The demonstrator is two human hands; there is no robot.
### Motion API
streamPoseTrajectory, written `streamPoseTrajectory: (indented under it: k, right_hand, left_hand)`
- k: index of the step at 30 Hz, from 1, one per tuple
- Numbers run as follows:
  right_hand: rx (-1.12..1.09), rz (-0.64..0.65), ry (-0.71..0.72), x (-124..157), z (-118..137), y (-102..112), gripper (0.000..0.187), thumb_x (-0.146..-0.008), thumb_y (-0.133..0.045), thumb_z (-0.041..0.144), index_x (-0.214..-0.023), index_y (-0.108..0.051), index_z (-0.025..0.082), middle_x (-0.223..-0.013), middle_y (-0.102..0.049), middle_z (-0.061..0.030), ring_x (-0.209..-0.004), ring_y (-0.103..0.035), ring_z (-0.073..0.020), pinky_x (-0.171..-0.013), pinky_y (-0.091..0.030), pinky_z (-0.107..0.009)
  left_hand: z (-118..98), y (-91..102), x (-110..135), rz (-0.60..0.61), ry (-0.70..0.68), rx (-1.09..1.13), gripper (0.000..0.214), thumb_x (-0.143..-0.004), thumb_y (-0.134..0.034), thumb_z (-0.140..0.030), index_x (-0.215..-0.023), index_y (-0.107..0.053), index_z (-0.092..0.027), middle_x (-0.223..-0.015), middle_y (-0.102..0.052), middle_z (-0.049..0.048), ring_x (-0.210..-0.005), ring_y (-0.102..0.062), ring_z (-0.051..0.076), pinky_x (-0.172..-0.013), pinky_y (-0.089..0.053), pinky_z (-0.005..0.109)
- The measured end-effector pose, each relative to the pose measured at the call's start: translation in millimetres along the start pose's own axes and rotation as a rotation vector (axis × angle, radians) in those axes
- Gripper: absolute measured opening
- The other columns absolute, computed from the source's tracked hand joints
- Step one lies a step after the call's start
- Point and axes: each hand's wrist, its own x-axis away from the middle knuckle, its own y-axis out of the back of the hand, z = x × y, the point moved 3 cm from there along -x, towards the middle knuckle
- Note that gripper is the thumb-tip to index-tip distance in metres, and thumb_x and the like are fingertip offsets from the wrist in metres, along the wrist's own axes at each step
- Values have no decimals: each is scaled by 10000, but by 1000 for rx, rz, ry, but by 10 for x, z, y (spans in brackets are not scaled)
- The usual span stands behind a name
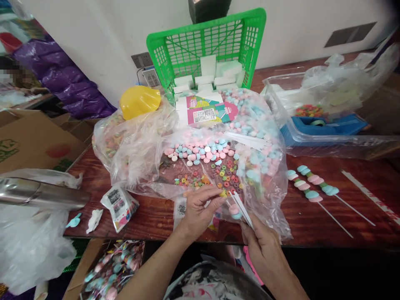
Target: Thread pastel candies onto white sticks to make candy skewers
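Table (140, 225): plenty left to thread, I'd guess. Carton (79, 273) below the front edge holds more candy sticks, cut off by the frame. Near that edge, right hand (262, 237) grips white sticks (242, 208); left hand (200, 208) has thumb and fingertip close together (can't tell if pinching). Begun candy stick (235, 211) sits between them, lower end hidden. Two loaded sticks (315, 179), right of the hands, look done. Loose candies (208, 159) and rings (226, 184) lie farther back.

Basket (175, 31) blocks ahead — gap (bare table (308, 223)) between bag (272, 208) and skewers (315, 179).
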Motion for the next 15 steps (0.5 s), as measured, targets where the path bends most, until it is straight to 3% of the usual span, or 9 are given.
streamPoseTrajectory:
  k: [3, 6, 9, 12, 15]
  right_hand:
    - [-108, 32, -72, 2, -32, -49, 317, -954, -391, 345, -1076, -639, 188, -510, -435, 41, -453, -423, -144, -452, -360, -238]
    - [-263, 57, -136, 18, -68, -128, 312, -953, -416, 392, -940, -638, 172, -522, -445, 41, -464, -429, -121, -462, -365, -221]
    - [-332, 14, -87, 30, -70, -160, 276, -942, -453, 374, -831, -607, 175, -539, -467, 34, -491, -437, -112, -488, -370, -217]
    - [-334, -30, -95, 47, -84, -135, 247, -929, -482, 350, -769, -570, 185, -562, -484, 28, -513, -446, -112, -507, -378, -222]
    - [-348, -62, -153, 67, -115, -104, 259, -920, -504, 360, -727, -541, 191, -565, -469, 31, -510, -435, -110, -498, -372, -222]
  left_hand:
    - [62, -21, 28, -81, 265, 185, 93, -674, -780, -167, -750, -772, -220, -762, -730, 24, -707, -656, 137, -691, -531, 246]
    - [133, -76, 40, -134, 579, 535, 183, -612, -820, -222, -789, -770, -216, -676, -690, 0, -549, -602, 101, -545, -491, 217]
    - [148, -154, 27, -39, 818, 789, 292, -574, -846, -255, -846, -769, -181, -642, -670, 11, -516, -581, 88, -516, -456, 197]
    - [115, -240, 52, 144, 848, 765, 227, -582, -847, -255, -760, -773, -136, -714, -681, 49, -610, -603, 108, -600, -480, 217]
    - [67, -336, 131, 210, 711, 631, 179, -606, -836, -260, -747, -780, -165, -815, -683, 55, -752, -620, 146, -740, -495, 266]
